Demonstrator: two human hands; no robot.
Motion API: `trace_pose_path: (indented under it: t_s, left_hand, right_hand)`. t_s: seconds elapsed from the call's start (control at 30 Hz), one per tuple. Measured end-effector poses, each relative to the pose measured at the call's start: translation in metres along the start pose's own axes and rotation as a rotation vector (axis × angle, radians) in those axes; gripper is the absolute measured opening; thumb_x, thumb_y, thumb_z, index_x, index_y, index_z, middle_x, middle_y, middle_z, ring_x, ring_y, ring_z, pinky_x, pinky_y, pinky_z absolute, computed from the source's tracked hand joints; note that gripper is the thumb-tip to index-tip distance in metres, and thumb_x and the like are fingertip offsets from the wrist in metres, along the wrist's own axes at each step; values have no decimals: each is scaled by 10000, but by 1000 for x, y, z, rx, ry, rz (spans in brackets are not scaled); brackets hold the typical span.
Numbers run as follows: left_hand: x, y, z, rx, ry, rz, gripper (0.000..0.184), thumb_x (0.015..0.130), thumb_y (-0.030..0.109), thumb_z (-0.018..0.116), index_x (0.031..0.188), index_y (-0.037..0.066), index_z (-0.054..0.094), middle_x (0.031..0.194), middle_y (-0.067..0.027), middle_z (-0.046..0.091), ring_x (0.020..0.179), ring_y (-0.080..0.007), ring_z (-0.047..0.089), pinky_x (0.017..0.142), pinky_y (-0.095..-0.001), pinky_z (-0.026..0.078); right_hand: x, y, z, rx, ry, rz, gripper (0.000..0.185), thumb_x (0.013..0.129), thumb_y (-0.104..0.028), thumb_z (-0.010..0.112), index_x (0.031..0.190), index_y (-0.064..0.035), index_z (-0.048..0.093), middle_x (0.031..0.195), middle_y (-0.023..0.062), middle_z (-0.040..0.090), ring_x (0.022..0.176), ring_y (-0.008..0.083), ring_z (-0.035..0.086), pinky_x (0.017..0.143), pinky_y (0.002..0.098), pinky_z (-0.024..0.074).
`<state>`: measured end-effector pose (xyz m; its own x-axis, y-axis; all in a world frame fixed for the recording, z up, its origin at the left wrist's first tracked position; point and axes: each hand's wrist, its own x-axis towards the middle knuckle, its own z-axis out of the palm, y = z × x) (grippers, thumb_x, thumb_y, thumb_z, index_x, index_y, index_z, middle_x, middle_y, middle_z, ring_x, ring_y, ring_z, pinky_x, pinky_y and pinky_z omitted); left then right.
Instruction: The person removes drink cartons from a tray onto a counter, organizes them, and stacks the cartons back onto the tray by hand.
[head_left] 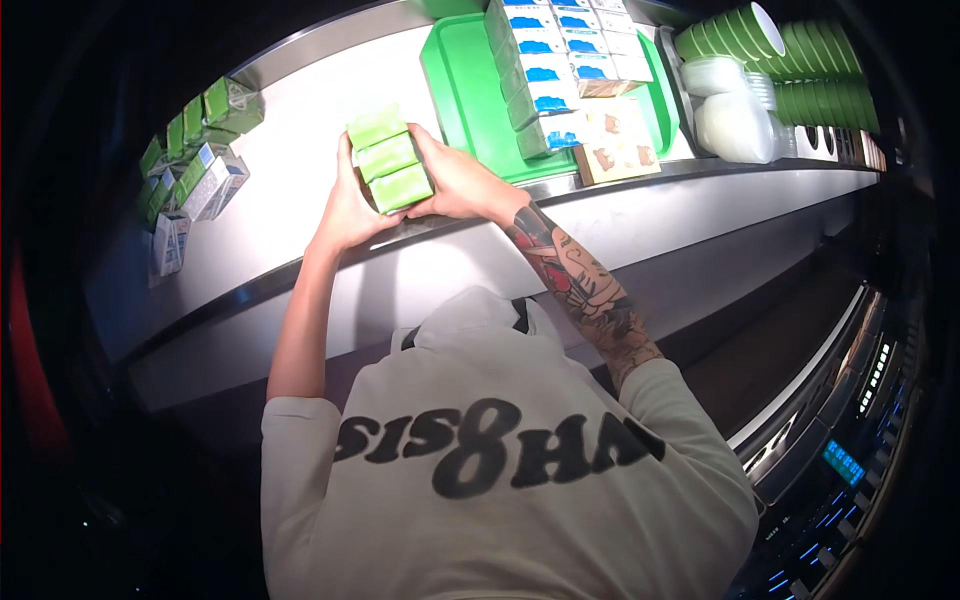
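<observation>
Three green boxes (388,160) stand in a row on the white counter (300,130), close to its front edge. From the left side my left hand (350,205) presses against the row, its thumb reaching round the near end. My right hand (450,178) clasps the same boxes from the right, so they are held between both palms. To the right of my hands lies a green tray (465,90), bearing stacked white and blue boxes (545,75) and a patterned light-brown box (618,145) at its near side.
Several green and white cartons (205,150) stand at the counter's left end. On the right are stacked green cups (735,38) and clear plastic containers (735,120). Dark equipment with a lit blue display (843,463) sits at the lower right.
</observation>
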<state>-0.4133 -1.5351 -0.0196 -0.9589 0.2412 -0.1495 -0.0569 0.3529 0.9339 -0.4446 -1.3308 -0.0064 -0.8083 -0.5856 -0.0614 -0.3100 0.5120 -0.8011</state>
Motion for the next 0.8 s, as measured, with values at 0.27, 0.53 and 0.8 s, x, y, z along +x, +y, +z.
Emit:
trace_pose_path:
  t_s: [0.27,0.53,0.8]
  left_hand:
    - [-2,-6,23,14,56,27,1357,618,46,863,1545,70,-128,1387,-214,503,1283,-310,540,1058,-413,466]
    - [-7,10,21,-135,20,-24,1290,641,-40,840,1541,69,-78,1375,-194,504,1253,-293,559,1036,-398,488]
    - [-24,-9,-7,-49,114,14,1297,580,88,904,1549,49,43,1392,-175,480,1276,-278,527,1086,-405,450]
  right_hand:
    - [-16,-3,-9,31,-90,107,1107,678,-145,886,1519,-55,173,1261,273,589,1177,425,577,941,459,502]
    - [-32,23,34,80,183,21,1080,706,-165,868,1561,-62,216,1311,258,574,1180,408,583,989,418,479]
    - [-12,-2,59,44,148,66,962,743,-158,777,1520,38,245,1256,296,586,1149,423,592,984,442,486]
